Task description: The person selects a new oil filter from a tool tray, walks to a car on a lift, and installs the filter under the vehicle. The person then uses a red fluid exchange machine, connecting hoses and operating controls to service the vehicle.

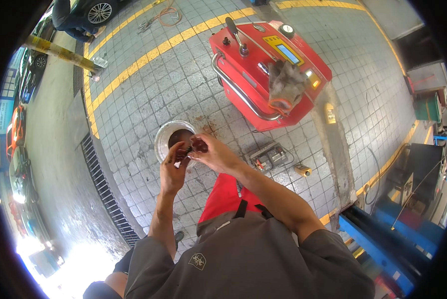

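From where I stand, the person has both bare hands together above the near edge of a round, white-walled bucket [159, 143] with a dark inside, set on the grey tiled floor [138, 107]. Left hand [174, 169] and right hand [212, 152] curl toward each other, fingers bent and tips drawn close, around what seems to be a small, blackish object [188, 150]. I take the step in hand to be close finger work on that piece, with the bucket underneath to catch anything that drips or falls. Whether either grip is truly pinching it, I cannot tell; the fingers hide too much.

To my mind, the next move calls for a steady hold and for keeping the piece over the bucket, since the fingers look smeared reddish brown and dark, and could well be slippery.

The piece itself shows as just a dark patch between the fingertips, its outline and material too small to make out. The bucket has a pale, broad rim and a brownish-black interior; I can't judge its depth. Beyond it, well apart from the hands, stands a boxy red machine with a curved metal handle [240, 94].
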Demonstrator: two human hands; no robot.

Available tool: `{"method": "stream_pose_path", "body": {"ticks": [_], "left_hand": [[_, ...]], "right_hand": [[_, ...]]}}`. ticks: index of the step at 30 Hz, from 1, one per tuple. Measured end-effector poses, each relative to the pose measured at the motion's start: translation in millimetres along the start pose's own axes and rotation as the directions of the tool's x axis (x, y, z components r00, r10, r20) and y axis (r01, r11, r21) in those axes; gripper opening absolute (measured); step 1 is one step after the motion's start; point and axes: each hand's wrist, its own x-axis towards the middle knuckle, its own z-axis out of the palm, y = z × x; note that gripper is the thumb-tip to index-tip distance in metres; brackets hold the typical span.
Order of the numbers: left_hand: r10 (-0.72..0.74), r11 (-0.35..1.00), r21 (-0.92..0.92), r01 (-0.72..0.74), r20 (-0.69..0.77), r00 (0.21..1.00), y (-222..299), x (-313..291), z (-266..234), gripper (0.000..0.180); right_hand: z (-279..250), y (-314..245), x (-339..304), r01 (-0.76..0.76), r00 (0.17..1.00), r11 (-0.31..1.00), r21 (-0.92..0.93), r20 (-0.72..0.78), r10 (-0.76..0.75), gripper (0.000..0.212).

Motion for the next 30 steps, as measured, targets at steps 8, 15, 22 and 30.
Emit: {"method": "stream_pose_path", "body": {"ticks": [8,15,22,30], "left_hand": [[-0.304,0.9,-0.375,0.224,-0.171,0.937,-110,45,-83,0.04],[-0.377,0.798,-0.571,0.192,-0.226,0.898,-129,93,-125,0.035],[-0.346,0.793,-0.594,0.135,-0.257,0.902,-121,194,-132,0.03],[-0.274,0.824,-0.559,0.09,-0.254,0.928,-71,331,-121,0.032]], "right_hand": [[44,-38,103,0.187,0.979,0.976,-0.108,-0.06,-0.194,0.045],[62,-66,153,0.201,0.974,0.974,-0.102,-0.089,-0.21,0.039],[23,-89,202,0.214,0.953,0.973,-0.086,-0.199,-0.228,0.04],[-34,-124,274,0.286,0.902,0.958,-0.006,-0.335,-0.272,0.043]]}}
